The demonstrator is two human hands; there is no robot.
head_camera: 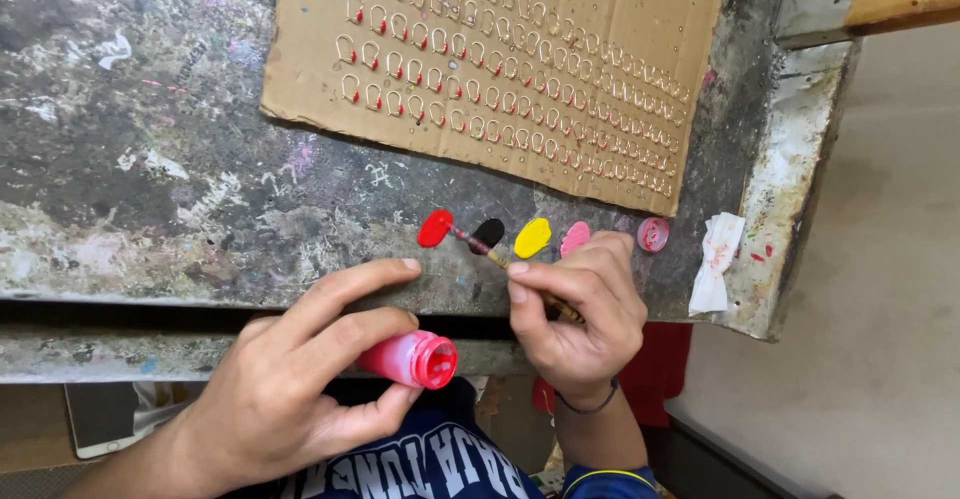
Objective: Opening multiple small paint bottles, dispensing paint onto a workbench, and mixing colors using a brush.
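From the head camera, the left hand [300, 379] lies at about 7 o'clock in the picture, its grip clamped on a small red bottle [410, 359]. The bottle lies on its side between thumb and fingers, its open red mouth facing 4 o'clock, just below the front edge of the tabletop [180, 189]. The index fingertip rests on that edge.

The right hand [585, 309] sits at about 5 o'clock, grip clamped on a thin brush [490, 252], pinched between thumb and fingertips. The brush slants toward 10 o'clock, its tip touching a red blob [435, 228] of paint on the tabletop. A dark band circles the wrist.

A row of paint blobs runs along the tabletop just above the right hand: the red one, then a black blob [489, 231] under the brush shaft, a yellow blob [532, 238] and a pink blob [575, 238]. At 3 o'clock from the pink one lies a small pink cap [653, 234]. Farther toward 3 o'clock, a crumpled, paint-stained white tissue [717, 259] sits on the tabletop's worn right edge.

At 12 o'clock lies a cardboard sheet [640, 19] carrying diagonal rows of small wire hooks [500, 79]; those at the left end have red tips, the rest look pale. The tabletop is dark and flecked with old paint.
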